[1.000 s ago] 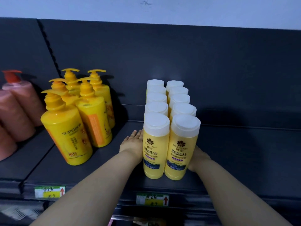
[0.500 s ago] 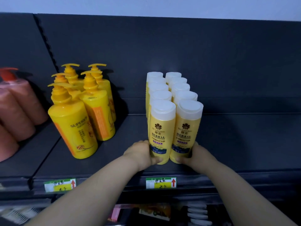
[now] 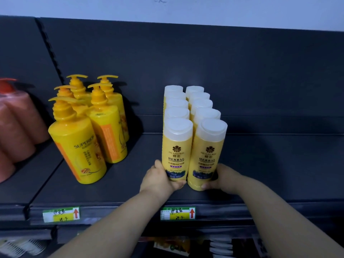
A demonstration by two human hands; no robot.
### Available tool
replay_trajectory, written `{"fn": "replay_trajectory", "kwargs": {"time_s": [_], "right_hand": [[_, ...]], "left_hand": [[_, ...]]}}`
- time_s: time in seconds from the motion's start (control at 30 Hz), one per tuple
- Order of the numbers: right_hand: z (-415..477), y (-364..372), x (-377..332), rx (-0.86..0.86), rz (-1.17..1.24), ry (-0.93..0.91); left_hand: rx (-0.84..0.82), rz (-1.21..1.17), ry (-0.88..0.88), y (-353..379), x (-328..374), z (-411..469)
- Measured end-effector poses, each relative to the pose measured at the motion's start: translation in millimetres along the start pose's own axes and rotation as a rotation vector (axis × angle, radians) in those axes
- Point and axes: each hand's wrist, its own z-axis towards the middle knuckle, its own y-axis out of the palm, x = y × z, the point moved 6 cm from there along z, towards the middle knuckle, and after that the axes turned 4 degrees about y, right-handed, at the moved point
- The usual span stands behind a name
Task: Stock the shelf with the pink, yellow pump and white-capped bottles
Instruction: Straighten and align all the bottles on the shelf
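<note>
Two rows of yellow white-capped bottles (image 3: 176, 146) stand on the dark shelf (image 3: 270, 164), running back toward the rear panel. My left hand (image 3: 160, 179) grips the base of the front left bottle, thumb across its lower front. My right hand (image 3: 221, 177) grips the base of the front right white-capped bottle (image 3: 206, 153), thumb under its label. Several yellow pump bottles (image 3: 80, 146) stand in a cluster to the left. Pink bottles (image 3: 16, 131) with a red cap sit at the far left, partly cut off.
Price tags (image 3: 177, 213) with red arrows are fixed on the shelf's front edge. A bare stretch of shelf lies to the right of the white-capped rows. A lower shelf with packaged goods (image 3: 171, 246) shows below. The dark back panel rises behind everything.
My hands moved from flat along the sides of the white-capped rows to the front, where they now curl round the bases of the two front bottles. The view shifted slightly.
</note>
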Motion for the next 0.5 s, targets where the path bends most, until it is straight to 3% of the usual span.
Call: {"fn": "replay_trajectory", "kwargs": {"time_s": [0.2,0.5], "right_hand": [[-9.6,5.3,6.9,0.088,-0.030,0.017],[-24.4,22.2,10.6,0.151,-0.182,0.085]], "left_hand": [[-0.114,0.120,0.048,3.9,-9.4,-1.9],[-0.119,0.452,0.228,-14.3,-13.8,-13.7]]}}
